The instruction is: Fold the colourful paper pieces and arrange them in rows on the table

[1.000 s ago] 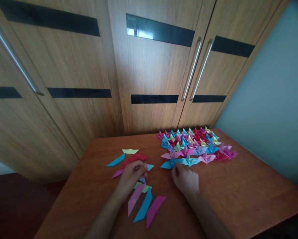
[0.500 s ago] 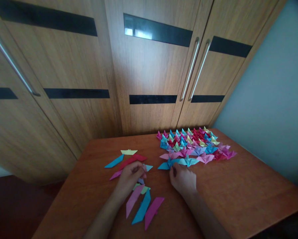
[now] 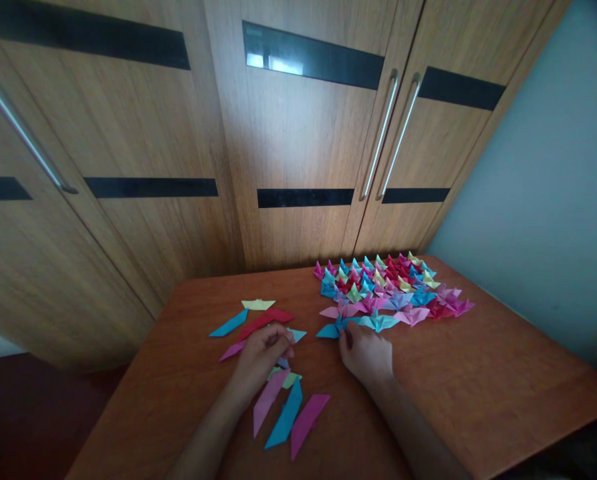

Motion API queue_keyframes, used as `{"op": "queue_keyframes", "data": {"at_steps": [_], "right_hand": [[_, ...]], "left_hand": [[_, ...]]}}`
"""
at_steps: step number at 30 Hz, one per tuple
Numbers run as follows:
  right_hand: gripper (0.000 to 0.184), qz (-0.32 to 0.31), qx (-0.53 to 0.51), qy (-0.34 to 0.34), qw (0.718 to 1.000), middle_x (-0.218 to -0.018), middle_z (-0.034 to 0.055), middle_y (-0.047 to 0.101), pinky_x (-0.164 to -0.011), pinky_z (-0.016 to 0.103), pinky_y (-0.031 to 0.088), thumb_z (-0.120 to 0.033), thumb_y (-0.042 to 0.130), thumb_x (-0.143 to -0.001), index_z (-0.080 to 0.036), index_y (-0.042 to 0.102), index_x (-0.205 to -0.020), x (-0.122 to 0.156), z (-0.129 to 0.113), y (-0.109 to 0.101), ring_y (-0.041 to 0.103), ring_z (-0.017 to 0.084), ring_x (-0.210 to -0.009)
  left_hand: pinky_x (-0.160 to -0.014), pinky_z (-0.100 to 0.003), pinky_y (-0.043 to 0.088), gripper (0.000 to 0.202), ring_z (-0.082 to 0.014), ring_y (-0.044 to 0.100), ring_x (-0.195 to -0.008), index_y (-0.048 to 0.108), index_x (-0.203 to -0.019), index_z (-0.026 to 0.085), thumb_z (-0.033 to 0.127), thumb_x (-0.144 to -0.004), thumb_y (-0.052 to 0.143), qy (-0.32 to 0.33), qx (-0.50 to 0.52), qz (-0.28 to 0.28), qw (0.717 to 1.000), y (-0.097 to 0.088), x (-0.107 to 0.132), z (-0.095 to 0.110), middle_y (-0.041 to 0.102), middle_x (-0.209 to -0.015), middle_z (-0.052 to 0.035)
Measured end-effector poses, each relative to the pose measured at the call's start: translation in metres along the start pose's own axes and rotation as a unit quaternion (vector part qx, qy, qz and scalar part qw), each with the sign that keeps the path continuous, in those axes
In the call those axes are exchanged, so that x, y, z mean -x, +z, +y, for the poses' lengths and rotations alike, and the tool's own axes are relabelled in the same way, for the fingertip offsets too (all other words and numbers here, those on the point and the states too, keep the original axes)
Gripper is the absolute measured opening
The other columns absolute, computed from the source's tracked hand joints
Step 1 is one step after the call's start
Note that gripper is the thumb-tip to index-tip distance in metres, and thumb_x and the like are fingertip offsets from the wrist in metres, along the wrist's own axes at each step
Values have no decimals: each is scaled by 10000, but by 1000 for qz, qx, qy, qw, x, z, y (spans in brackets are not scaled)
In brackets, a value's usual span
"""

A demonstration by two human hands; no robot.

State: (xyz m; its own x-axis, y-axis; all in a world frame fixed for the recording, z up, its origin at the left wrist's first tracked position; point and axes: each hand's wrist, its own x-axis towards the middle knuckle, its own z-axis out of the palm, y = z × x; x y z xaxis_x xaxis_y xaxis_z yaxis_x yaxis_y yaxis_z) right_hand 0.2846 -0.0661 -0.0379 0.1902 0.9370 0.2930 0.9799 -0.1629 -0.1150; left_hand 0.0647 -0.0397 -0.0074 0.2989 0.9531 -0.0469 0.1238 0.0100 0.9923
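My right hand (image 3: 367, 355) rests on the table with its fingertips closed at a blue origami piece (image 3: 331, 330), the front-left one in a cluster of spiky folded-paper figures. A turquoise origami piece (image 3: 380, 323) lies just beyond the knuckles. To the left, my left hand (image 3: 264, 353) hovers low with curled fingers; whether anything is between them is hidden. Around it lie flat folded strips: a light blue one (image 3: 297, 336) by the fingertips, a red one (image 3: 266, 321) behind, a magenta one (image 3: 232, 351) partly covered, and a pink one (image 3: 269, 402) nearer me.
The cluster of colourful origami figures (image 3: 398, 283) fills the table's back right. Further strips lie at left: yellow (image 3: 258, 305), blue (image 3: 229, 324), and near the front blue (image 3: 285, 415) and magenta (image 3: 309, 424). A wooden wardrobe (image 3: 298, 140) stands behind the table (image 3: 458, 393), a wall (image 3: 543, 220) at right.
Almost nothing differs. My right hand's fingers shift slightly at the blue origami piece; the left hand stays where it was. The camera view moves a touch.
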Motion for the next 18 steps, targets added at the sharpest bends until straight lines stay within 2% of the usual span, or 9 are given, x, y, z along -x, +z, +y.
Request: {"op": "queue_keyframes", "data": {"at_steps": [18], "right_hand": [[200,2,0,13,1000,-739,20,640,-488,247,199,-330,471,-879,-199,585,-780,-1,4,3,590,136,-625]], "left_hand": [[-536,-225,404,213,-136,534,-551,594,-702,166,367,-762,555,-23,-9,-1,1000,1,-2,1,598,-585,3]]}}
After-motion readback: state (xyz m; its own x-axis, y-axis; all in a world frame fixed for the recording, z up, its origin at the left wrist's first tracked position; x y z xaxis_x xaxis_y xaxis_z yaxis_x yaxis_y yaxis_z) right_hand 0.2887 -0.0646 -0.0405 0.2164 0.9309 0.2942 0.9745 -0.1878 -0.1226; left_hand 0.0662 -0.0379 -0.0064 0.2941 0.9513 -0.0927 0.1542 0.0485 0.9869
